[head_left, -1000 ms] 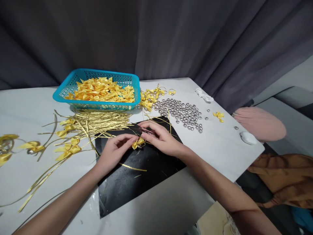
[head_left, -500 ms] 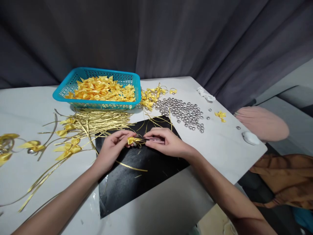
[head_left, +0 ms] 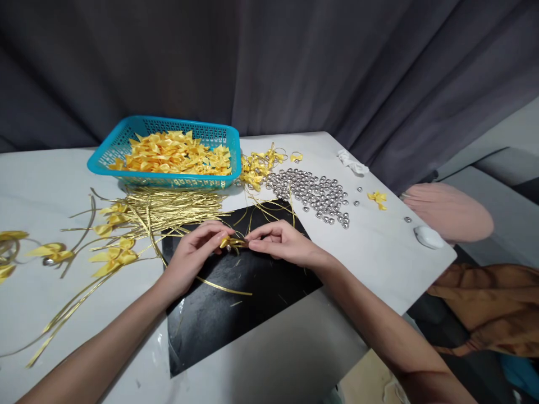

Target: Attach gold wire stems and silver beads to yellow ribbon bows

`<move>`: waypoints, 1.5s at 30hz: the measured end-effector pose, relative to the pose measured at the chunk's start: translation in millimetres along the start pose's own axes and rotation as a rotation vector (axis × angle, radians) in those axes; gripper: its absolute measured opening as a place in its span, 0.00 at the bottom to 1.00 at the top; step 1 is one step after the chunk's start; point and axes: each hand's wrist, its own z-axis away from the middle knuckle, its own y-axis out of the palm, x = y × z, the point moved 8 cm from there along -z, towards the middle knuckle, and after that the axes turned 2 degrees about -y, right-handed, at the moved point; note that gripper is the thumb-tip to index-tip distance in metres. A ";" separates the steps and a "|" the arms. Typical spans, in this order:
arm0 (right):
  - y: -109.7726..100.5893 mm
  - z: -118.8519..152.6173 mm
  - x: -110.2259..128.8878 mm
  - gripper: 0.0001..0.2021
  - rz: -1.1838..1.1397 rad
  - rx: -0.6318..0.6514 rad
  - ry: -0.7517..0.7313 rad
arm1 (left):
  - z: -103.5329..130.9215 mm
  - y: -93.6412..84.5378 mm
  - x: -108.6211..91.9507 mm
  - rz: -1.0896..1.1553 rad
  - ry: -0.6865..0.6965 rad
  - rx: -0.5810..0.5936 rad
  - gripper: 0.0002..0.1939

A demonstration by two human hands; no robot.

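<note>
Over the black mat [head_left: 236, 303], my left hand [head_left: 194, 257] and right hand [head_left: 283, 245] pinch one small yellow bow [head_left: 227, 242] between their fingertips. Gold strips [head_left: 168, 209] lie at eleven o'clock, the blue basket [head_left: 138, 175] beyond, silver beads [head_left: 315, 193] at one o'clock.

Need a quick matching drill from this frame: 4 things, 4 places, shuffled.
Things:
1. bows
2. beads
3. gold strips
4. small bow

Places:
A. loose heap right of the basket
B. pinched between left hand and right hand over the black mat
C. piled in the basket
D. bundle on the table just in front of the basket

Pairs: 1-C, 2-A, 3-D, 4-B
</note>
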 end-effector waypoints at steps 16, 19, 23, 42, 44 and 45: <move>2.2 8.3 13.9 0.06 0.401 -0.127 -0.136 | -0.9 -2.9 3.1 -0.054 -0.061 -0.052 0.09; 2.4 7.0 9.7 0.08 0.342 -0.140 -0.105 | -0.3 -3.7 0.4 -0.096 -0.061 -0.084 0.11; 2.1 4.7 3.2 0.11 0.322 -0.172 -0.068 | -0.4 -2.6 -4.2 -0.129 -0.029 -0.086 0.11; 7.1 8.0 12.2 0.09 0.450 -0.165 -0.037 | -0.5 -1.5 -4.1 -0.179 0.018 -0.065 0.12; 7.6 8.5 12.6 0.10 0.453 -0.162 -0.038 | -0.5 -2.0 -3.8 -0.182 0.020 -0.061 0.11; 7.9 8.8 12.3 0.10 0.453 -0.161 -0.038 | -0.6 -1.9 -3.7 -0.185 0.020 -0.058 0.11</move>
